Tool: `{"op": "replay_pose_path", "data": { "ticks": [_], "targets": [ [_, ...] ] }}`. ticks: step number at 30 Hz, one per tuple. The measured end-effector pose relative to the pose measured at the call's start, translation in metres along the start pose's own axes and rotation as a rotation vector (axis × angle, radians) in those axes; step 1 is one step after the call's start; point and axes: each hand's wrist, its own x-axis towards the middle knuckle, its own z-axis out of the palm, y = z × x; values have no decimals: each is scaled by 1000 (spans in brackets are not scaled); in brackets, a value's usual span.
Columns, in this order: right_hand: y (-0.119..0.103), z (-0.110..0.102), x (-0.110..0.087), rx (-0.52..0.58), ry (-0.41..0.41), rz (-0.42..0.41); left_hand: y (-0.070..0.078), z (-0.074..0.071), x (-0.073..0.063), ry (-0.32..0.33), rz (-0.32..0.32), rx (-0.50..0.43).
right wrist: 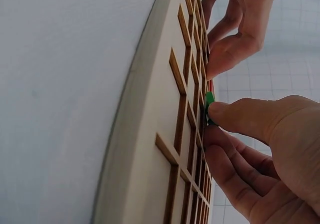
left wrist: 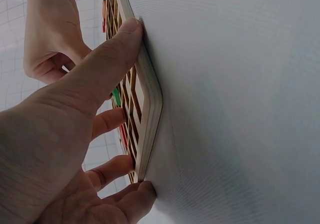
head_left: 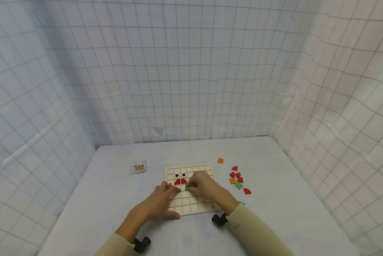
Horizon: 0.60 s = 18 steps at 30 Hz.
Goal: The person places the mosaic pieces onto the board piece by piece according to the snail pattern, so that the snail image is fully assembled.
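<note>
My right hand [head_left: 205, 185] has the green tile [head_left: 186, 187] pinched between thumb and fingertips, at the board [head_left: 186, 208], just nearer me than the two red tiles [head_left: 177, 181] under the eye tiles [head_left: 184, 175]. My left hand [head_left: 159, 203] lies spread, thumb along the board's near edge and fingers over its left side, gripping no tile. I take this as the step of placing one tile in its cell; whether it sits flush I cannot tell. The next move, I judge, calls for squaring it to the grooves, pressing lightly and letting go without nudging the reds.
</note>
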Motion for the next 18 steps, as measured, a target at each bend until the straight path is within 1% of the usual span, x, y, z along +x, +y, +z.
{"op": "replay_pose_path", "data": {
  "ticks": [7, 12, 18],
  "targets": [
    [-4, 3, 6, -21, -14, 22, -1, -1, 0, -4, -6, -15],
    [-4, 5, 8, -43, -9, 9, -1, -1, 0, -4, -17, -9],
    [-4, 6, 10, -49, 3, -17, -1, -3, 1, -8, -11, -7]
  ]
}}
